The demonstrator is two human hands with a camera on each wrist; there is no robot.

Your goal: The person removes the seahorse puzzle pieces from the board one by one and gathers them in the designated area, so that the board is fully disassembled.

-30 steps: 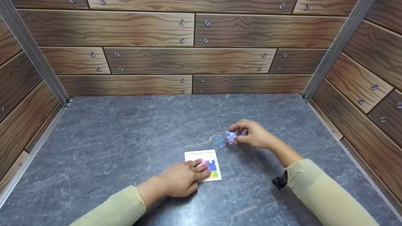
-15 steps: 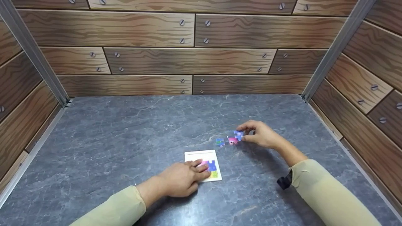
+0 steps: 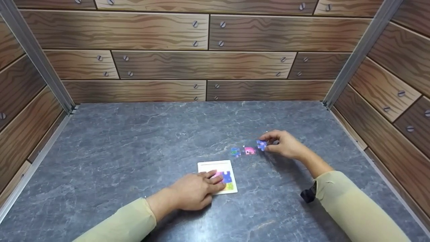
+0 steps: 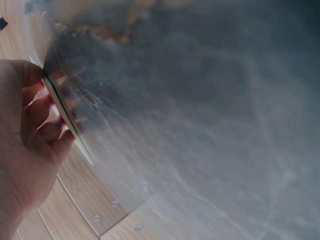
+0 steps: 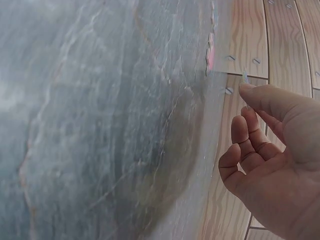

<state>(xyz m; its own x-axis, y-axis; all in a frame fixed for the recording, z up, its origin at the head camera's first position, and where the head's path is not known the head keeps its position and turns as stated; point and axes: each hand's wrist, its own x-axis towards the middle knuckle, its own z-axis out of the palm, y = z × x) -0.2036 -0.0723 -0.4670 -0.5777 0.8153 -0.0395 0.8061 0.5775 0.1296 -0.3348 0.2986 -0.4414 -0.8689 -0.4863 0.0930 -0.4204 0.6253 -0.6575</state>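
Note:
My left hand (image 3: 195, 191) lies over a small white puzzle board (image 3: 215, 164), its fingers spread across the inner pieces and hiding the left part of them. Blue and yellow-green pieces show beside the fingertips. In the left wrist view the thumb touches the edge of the board (image 4: 67, 112). Between thumb and fingers, my right hand (image 3: 285, 145) pinches a blue-purple puzzle piece (image 3: 261, 145); the right wrist view shows this piece (image 5: 245, 76) edge-on, above the table. A pink puzzle piece (image 3: 249, 150) and a blue-green puzzle piece (image 3: 235, 152) lie on the table left of it.
The grey marbled table (image 3: 134, 134) stretches around the board and pieces. Wood-patterned panels (image 3: 161, 64) wall it at the back and both sides, with metal posts (image 3: 349, 64) at the back corners. A black wrist device (image 3: 308, 194) sits at the right cuff.
My right hand has moved right with the blue-purple puzzle piece, away from the pink piece it overlapped, which now lies uncovered. My left hand has stayed on the board.

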